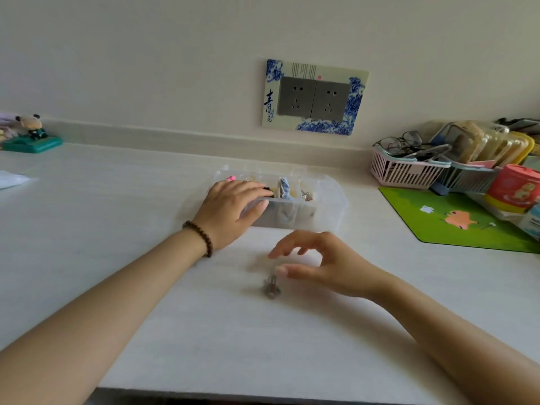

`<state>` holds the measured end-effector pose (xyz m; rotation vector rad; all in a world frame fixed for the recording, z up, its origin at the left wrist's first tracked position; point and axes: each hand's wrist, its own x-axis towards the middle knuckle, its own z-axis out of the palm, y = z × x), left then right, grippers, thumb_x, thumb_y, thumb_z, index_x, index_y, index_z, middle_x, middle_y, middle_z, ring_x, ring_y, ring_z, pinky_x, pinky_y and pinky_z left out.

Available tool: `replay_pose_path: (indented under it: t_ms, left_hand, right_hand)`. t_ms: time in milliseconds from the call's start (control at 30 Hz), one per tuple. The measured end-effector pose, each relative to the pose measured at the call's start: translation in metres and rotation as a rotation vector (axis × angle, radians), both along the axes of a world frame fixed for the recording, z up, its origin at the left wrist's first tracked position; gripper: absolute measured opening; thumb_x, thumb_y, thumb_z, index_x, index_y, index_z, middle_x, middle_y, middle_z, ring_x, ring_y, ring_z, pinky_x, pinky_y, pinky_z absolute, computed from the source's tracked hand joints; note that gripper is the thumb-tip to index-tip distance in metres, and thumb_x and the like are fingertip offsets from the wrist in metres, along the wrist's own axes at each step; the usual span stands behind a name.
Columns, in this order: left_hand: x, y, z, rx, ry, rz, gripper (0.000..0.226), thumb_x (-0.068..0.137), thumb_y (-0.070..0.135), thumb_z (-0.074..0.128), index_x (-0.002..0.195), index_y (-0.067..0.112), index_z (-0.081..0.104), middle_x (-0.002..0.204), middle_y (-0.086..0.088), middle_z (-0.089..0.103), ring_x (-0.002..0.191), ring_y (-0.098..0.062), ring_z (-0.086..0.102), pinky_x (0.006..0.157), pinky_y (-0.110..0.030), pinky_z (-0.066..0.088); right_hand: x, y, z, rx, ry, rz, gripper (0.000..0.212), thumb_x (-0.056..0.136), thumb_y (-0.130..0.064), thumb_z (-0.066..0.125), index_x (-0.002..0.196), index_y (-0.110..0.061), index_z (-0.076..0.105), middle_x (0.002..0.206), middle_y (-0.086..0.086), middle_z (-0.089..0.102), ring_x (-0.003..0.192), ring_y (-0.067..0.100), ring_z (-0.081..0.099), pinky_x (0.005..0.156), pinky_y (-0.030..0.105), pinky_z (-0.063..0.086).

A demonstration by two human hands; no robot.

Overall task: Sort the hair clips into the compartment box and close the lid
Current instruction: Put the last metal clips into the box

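Observation:
A clear plastic compartment box [330, 203] stands open in the middle of the white table, with a pink clip [230, 178], a blue-and-white clip [284, 187] and small metal clips [306, 195] inside. My left hand [233, 211] rests on the box's left front corner, thumb against its front wall, fingers over the rim. A small metal claw clip [271, 286] lies on the table in front of the box. My right hand [318, 264] hovers just above and right of that clip, fingers spread and curved, holding nothing.
A green mouse mat [455, 217] lies to the right. Behind it stand a pink basket [403, 171] with glasses, a blue basket [467, 178] and a red tin [514, 185]. A teal toy stand [32, 143] sits at the far left. The table's front edge [263, 393] is near.

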<state>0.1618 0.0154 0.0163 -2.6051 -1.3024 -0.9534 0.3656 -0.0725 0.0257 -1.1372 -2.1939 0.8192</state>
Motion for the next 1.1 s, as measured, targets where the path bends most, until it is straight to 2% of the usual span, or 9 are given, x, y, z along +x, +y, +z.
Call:
replay_pose_path:
  t_ms: [100, 233, 300, 367, 533, 633, 867, 1000, 1100]
  left_hand:
    - [0.0, 0.0, -0.001, 0.003, 0.009, 0.001, 0.041, 0.092, 0.041, 0.031, 0.122, 0.028, 0.055, 0.131, 0.007, 0.055, 0.124, -0.012, 0.045, 0.108, -0.031, 0.018]
    - [0.0, -0.001, 0.0, 0.008, 0.006, 0.007, 0.041, 0.092, 0.041, 0.031, 0.122, 0.027, 0.056, 0.13, 0.005, 0.056, 0.123, -0.014, 0.046, 0.107, -0.031, 0.018]
    - [0.0, -0.002, 0.0, 0.003, 0.006, 0.005, 0.041, 0.092, 0.041, 0.03, 0.122, 0.027, 0.055, 0.131, 0.005, 0.056, 0.123, -0.014, 0.046, 0.107, -0.031, 0.018]
    - [0.0, -0.002, 0.001, 0.0, 0.009, 0.003, 0.042, 0.092, 0.041, 0.03, 0.123, 0.027, 0.055, 0.131, 0.005, 0.055, 0.124, -0.013, 0.045, 0.107, -0.031, 0.017]
    - [0.0, -0.001, -0.001, 0.005, -0.005, -0.001, 0.044, 0.092, 0.045, 0.027, 0.122, 0.028, 0.055, 0.131, 0.006, 0.055, 0.124, -0.013, 0.045, 0.107, -0.031, 0.018]
    - [0.0, 0.0, -0.002, 0.014, 0.0, -0.005, 0.049, 0.091, 0.05, 0.021, 0.121, 0.031, 0.055, 0.13, 0.007, 0.056, 0.122, -0.011, 0.046, 0.107, -0.03, 0.018]
    - [0.001, 0.002, -0.004, 0.044, -0.038, 0.0, 0.046, 0.091, 0.05, 0.025, 0.118, 0.033, 0.058, 0.124, 0.011, 0.059, 0.118, -0.008, 0.049, 0.106, -0.03, 0.021]
    - [0.002, 0.003, -0.004, 0.036, -0.001, -0.007, 0.05, 0.091, 0.051, 0.023, 0.125, 0.03, 0.052, 0.13, 0.011, 0.054, 0.123, -0.007, 0.045, 0.109, -0.031, 0.019]
    - [0.006, 0.004, -0.004, 0.02, 0.031, -0.029, 0.054, 0.09, 0.054, 0.021, 0.131, 0.029, 0.046, 0.136, 0.011, 0.049, 0.127, -0.007, 0.04, 0.111, -0.031, 0.017]
  right_hand:
    - [-0.011, -0.006, -0.008, 0.015, -0.045, 0.035, 0.028, 0.07, -0.035, 0.079, 0.095, -0.026, 0.072, 0.097, -0.012, 0.066, 0.095, 0.008, 0.058, 0.088, 0.031, 0.045]
    - [-0.018, -0.006, -0.014, 0.175, -0.112, 0.037, 0.023, 0.07, -0.035, 0.079, 0.089, -0.022, 0.073, 0.087, -0.011, 0.063, 0.084, 0.003, 0.057, 0.079, 0.016, 0.043]
    - [-0.017, -0.005, -0.017, 0.188, -0.071, -0.001, 0.015, 0.074, -0.031, 0.077, 0.084, -0.02, 0.074, 0.084, -0.009, 0.067, 0.077, 0.005, 0.059, 0.074, 0.018, 0.047]
    - [-0.015, -0.003, -0.018, 0.112, 0.042, -0.065, 0.013, 0.077, -0.031, 0.073, 0.081, -0.018, 0.076, 0.08, -0.007, 0.072, 0.071, 0.005, 0.062, 0.073, 0.024, 0.051]
    - [-0.005, 0.014, -0.002, -0.139, 0.534, -0.303, 0.03, 0.074, -0.038, 0.066, 0.073, -0.009, 0.075, 0.07, 0.003, 0.074, 0.06, 0.013, 0.067, 0.058, 0.019, 0.053]
    - [0.006, 0.032, 0.019, -0.213, 0.643, -0.406, 0.025, 0.081, -0.032, 0.066, 0.074, -0.009, 0.074, 0.071, 0.006, 0.075, 0.058, 0.015, 0.069, 0.055, 0.019, 0.054]
    - [0.032, 0.092, 0.072, -0.294, 0.475, -0.534, 0.024, 0.082, -0.03, 0.067, 0.09, -0.008, 0.07, 0.072, 0.002, 0.076, 0.059, 0.012, 0.071, 0.045, 0.017, 0.051]
    - [0.03, 0.117, 0.07, -0.361, 0.179, -0.537, 0.028, 0.086, -0.024, 0.064, 0.099, 0.0, 0.068, 0.081, 0.006, 0.074, 0.053, 0.011, 0.068, 0.044, 0.017, 0.05]
    - [0.031, 0.121, 0.063, -0.113, -0.041, -0.54, 0.025, 0.089, -0.027, 0.059, 0.101, -0.007, 0.069, 0.094, 0.003, 0.071, 0.046, 0.011, 0.061, 0.042, 0.016, 0.046]
